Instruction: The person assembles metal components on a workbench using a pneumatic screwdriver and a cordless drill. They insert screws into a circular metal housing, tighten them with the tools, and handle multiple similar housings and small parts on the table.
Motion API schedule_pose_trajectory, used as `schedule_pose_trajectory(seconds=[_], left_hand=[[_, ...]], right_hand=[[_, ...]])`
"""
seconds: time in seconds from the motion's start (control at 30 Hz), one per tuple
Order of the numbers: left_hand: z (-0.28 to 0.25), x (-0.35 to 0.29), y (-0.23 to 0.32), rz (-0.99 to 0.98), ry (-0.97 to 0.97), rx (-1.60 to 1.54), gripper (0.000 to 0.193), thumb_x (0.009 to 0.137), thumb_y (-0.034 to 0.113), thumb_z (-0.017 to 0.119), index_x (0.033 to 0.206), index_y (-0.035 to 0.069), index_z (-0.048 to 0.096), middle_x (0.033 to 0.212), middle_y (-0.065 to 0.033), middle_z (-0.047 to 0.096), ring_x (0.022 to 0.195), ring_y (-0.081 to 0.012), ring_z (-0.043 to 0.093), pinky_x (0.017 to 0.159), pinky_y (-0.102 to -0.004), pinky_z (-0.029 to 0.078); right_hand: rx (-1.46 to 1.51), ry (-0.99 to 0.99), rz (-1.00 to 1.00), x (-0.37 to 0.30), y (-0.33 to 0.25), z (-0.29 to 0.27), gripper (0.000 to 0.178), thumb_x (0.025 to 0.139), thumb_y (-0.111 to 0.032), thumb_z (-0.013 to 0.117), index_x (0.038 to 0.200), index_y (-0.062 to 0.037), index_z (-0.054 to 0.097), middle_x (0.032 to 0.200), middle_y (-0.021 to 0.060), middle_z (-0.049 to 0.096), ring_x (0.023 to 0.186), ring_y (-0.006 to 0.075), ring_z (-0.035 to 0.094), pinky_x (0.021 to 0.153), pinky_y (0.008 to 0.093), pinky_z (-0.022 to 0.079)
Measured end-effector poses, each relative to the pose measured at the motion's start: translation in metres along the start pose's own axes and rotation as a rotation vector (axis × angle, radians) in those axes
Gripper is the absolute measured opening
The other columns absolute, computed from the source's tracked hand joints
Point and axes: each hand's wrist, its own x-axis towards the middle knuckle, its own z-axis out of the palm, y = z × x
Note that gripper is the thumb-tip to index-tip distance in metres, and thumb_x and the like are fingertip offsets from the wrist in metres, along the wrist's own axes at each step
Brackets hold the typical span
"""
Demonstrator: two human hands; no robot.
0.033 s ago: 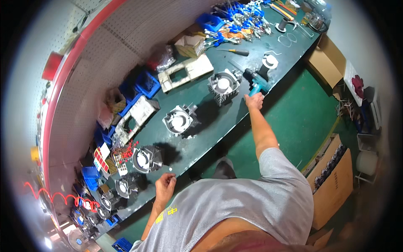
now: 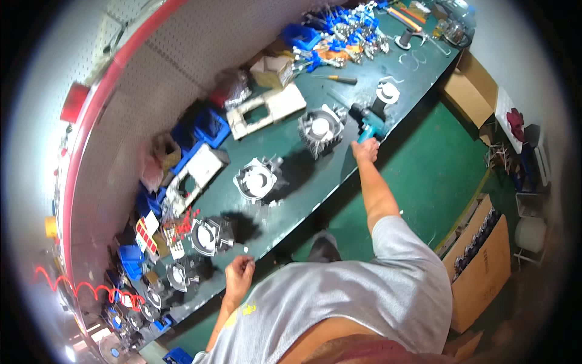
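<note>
Right hand (image 2: 365, 149), arm stretched toward upper centre, fingers wrapped on teal power drill (image 2: 367, 124) lying on green workbench (image 2: 339, 176) beside finned metal cylinder (image 2: 320, 129). Left hand (image 2: 239, 274), lower left, loosely curled at bench edge (holding something? cannot tell), near motor housing (image 2: 210, 235).

Surface (image 2: 315, 176): long, dark green, running from near left to far right. On it: three finned grey metal castings (image 2: 319, 128), (image 2: 257, 180), (image 2: 212, 235) in a row; teal power drill (image 2: 368, 124) right of the farthest; two pale rectangular frames (image 2: 267, 109), (image 2: 194, 176) along the far edge; blue bins (image 2: 209, 130); cardboard box (image 2: 271, 70); screwdriver (image 2: 336, 77); small parts heaped far right (image 2: 348, 30).
</note>
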Motion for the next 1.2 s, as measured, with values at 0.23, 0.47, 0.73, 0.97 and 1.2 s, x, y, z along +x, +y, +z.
schedule_pose_trajectory(seconds=[0.23, 0.47, 0.73, 0.97, 1.2], left_hand=[[0.02, -0.004, 0.024, -0.015, -0.001, -0.004, 0.014, 0.095, 0.007, 0.066, 0.101, -0.005, 0.07, 0.074, -0.0007, 0.063, 0.067, -0.0057, 0.054, 0.061, -0.0249, 0.047], [0.008, -0.028, 0.004, 0.063, 0.026, -0.087, 0.015, 0.097, 0.009, 0.065, 0.105, -0.004, 0.066, 0.075, -0.0042, 0.064, 0.068, -0.0076, 0.055, 0.061, -0.0273, 0.048], [-0.016, -0.115, -0.072, 0.128, 0.173, -0.182, 0.021, 0.094, 0.012, 0.067, 0.108, -0.004, 0.068, 0.083, -0.0079, 0.069, 0.073, -0.0119, 0.061, 0.069, -0.0299, 0.052], [-0.058, -0.194, -0.124, 0.064, 0.177, -0.388, 0.05, 0.092, 0.03, 0.075, 0.128, -0.002, 0.065, 0.119, -0.0169, 0.07, 0.111, -0.0231, 0.066, 0.099, -0.0363, 0.053], [-0.134, -0.299, -0.143, 0.278, 0.152, -1.157, 0.096, 0.086, 0.056, 0.077, 0.154, -0.001, 0.038, 0.145, -0.0141, 0.053, 0.129, -0.0251, 0.058, 0.112, -0.0413, 0.045]], right_hand=[[0.149, -0.147, 0.085, 0.018, 0.007, -0.025, 0.082, 0.073, -0.049, 0.079, 0.132, 0.0022, 0.054, 0.138, 0.0244, 0.06, 0.123, 0.0367, 0.063, 0.105, 0.0476, 0.051], [1.024, -0.408, 0.266, -0.066, 0.099, -0.047, 0.036, 0.074, -0.033, 0.084, 0.072, -0.0125, 0.054, 0.061, 0.0024, 0.057, 0.041, 0.0166, 0.05, 0.042, 0.0337, 0.041], [1.174, -0.517, 0.118, -0.266, 0.145, -0.078, 0.033, 0.085, -0.028, 0.076, 0.106, -0.0071, 0.062, 0.093, 0.0063, 0.065, 0.08, 0.0208, 0.065, 0.068, 0.0397, 0.056], [0.959, -1.5, -0.307, -0.464, 0.092, -0.101, 0.059, 0.085, -0.032, 0.068, 0.134, -0.0022, 0.054, 0.108, 0.0094, 0.062, 0.092, 0.0234, 0.065, 0.071, 0.0349, 0.057], [0.441, -2.341, -0.511, -0.721, 0.052, -0.1, 0.087, 0.071, -0.038, 0.075, 0.14, 0.006, 0.046, 0.111, 0.0144, 0.063, 0.09, 0.0225, 0.067, 0.069, 0.0341, 0.059]])
